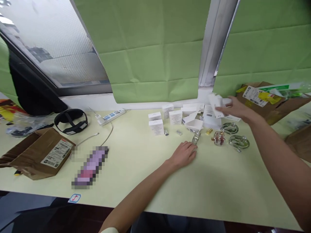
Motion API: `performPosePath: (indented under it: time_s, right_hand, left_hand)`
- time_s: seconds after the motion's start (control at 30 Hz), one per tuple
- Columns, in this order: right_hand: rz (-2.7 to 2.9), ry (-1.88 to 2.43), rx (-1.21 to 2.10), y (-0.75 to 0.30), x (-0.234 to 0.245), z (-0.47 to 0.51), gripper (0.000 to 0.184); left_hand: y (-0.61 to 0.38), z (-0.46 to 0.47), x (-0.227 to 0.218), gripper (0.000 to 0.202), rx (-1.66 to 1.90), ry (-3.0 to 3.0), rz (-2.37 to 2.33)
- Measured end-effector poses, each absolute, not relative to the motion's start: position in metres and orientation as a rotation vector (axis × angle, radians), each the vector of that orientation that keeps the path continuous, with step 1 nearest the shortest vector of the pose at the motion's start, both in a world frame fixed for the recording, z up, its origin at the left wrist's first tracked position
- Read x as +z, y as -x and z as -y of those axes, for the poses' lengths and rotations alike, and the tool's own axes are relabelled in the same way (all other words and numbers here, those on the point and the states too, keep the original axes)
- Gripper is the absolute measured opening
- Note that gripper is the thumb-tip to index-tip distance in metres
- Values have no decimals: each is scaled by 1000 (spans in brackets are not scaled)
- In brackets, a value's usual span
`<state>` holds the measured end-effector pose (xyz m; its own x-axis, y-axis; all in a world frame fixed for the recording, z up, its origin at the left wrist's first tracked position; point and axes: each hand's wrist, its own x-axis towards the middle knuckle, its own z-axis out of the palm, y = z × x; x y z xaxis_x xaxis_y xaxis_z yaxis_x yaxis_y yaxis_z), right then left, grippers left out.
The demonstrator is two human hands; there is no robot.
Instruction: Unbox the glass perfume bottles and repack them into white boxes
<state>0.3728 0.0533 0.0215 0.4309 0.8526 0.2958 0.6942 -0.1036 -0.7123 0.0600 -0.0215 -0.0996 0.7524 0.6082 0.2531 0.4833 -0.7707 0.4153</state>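
My left hand (183, 154) rests on the table, its fingers curled and closed at the lower end of a clear, shiny, strip-like piece (195, 137). Farther back on the right, my right hand (234, 108) grips a small white box (216, 105), blurred and raised above the other packaging. Beneath it stand a white carton (211, 117) and opened white boxes (194, 121). Small white boxes (156, 127) stand upright to the left. Between my hands lie a gold cylinder (209, 131), a beaded red-and-clear bundle (219, 138) and coiled clear cables (239, 142).
Two small silver cylinders (179, 132) lie near the white boxes. At the left are an open cardboard box (46, 155), a black headset (71, 122), a power strip (112, 116) and a pixelated phone (91, 168). Another cardboard box (257, 106) stands at the back right.
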Motion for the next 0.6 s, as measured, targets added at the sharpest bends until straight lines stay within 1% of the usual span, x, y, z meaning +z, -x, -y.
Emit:
performPosePath:
  time_s: [0.03, 0.07, 0.1, 0.13, 0.2, 0.27, 0.33, 0.43, 0.5, 0.6]
  right_hand:
    - [1292, 1863, 313, -374, 25, -40, 101]
    - [1268, 1855, 393, -373, 27, -26, 106]
    - [1246, 1810, 486, -369, 26, -10, 105]
    - [1217, 1721, 594, -361, 23, 7, 100]
    - [1063, 1329, 932, -338, 9, 38, 81]
    - [923, 1068, 1124, -308, -10, 64, 64]
    - [833, 922, 1187, -277, -29, 81, 53]
    - [731, 832, 1279, -237, -50, 96, 39]
    - [673, 788, 1346, -217, -58, 102, 34]
    - [603, 734, 1409, -198, -64, 108, 31]
  left_hand:
    - [-64, 18, -99, 27, 562, -2615, -849]
    - [-67, 15, -99, 27, 591, -2595, -872]
    - [-69, 13, -98, 27, 625, -2570, -902]
    - [-71, 12, -98, 27, 660, -2543, -933]
    - [-71, 16, -96, 28, 708, -2492, -978]
    - [-67, 27, -93, 29, 807, -2414, -985]
    - [-61, 44, -90, 32, 1046, -2321, -934]
    - [-53, 65, -87, 42, 1470, -2245, -798]
    - [-48, 73, -88, 39, 1604, -2249, -746]
    - [-43, 75, -93, 36, 1676, -2176, -776]
